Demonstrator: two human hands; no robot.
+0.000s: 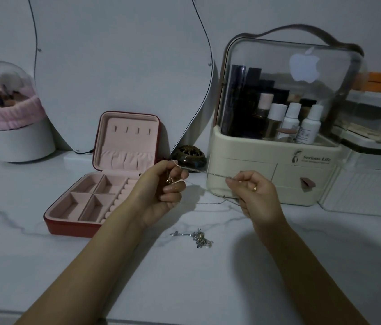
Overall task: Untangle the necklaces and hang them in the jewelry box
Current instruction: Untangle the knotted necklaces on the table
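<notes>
A thin silver necklace chain is stretched in the air between my two hands. My left hand pinches one end, with a small gold piece bunched in its curled fingers. My right hand pinches the other end, and a slack loop of chain hangs below it toward the table. A tangled heap of silver necklaces lies on the marble table in front of my hands. The red jewelry box stands open to the left, pink inside, with a row of hooks in its raised lid.
A cream cosmetics organiser with a clear dome and bottles stands just behind my right hand. A dark round ornament sits beside the box lid. A brush holder with a pink band is at the far left; a mirror leans behind.
</notes>
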